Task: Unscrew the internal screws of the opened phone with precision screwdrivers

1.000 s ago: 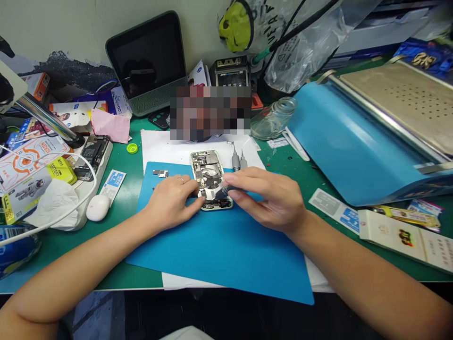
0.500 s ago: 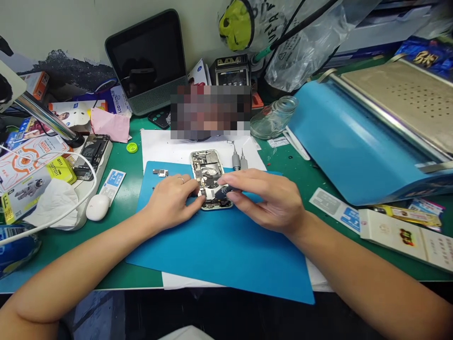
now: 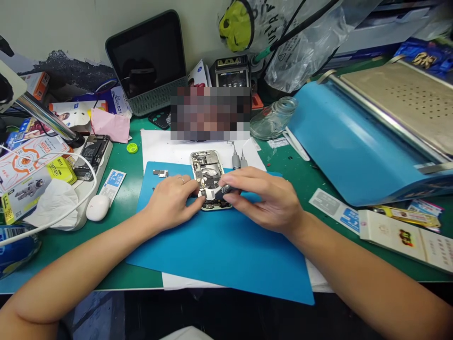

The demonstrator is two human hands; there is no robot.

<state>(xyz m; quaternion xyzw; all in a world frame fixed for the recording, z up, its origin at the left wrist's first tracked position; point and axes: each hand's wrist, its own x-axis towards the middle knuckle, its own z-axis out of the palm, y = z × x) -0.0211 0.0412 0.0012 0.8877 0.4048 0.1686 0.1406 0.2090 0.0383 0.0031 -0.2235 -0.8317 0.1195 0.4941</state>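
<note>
An opened smartphone [image 3: 208, 165] with its inner parts bare lies on the blue mat [image 3: 219, 255]. My left hand [image 3: 173, 198] rests at its lower left, with curled fingers and thumb gripping the edge. Over the phone's lower right, my right hand [image 3: 269, 196] pinches a dark slim tool [image 3: 223, 190] slanting down toward the phone's lower end; its tip and rear are hard to make out. A small metal phone part [image 3: 160, 173] lies on the mat left of the phone. Two grey screwdrivers [image 3: 236, 159] stand tips up just behind my right hand.
A glass jar [image 3: 274, 118] lies tilted behind, near a large blue-sided machine [image 3: 339, 141] on the right. At the left are another opened phone [image 3: 92, 156], a white earbud case [image 3: 98, 208] and a looping white cable [image 3: 92, 182]. A dark-screened display [image 3: 148, 61] stands at the back.
My right hand and the dark tool have shifted very slightly. My left hand and the phone stay in place.
</note>
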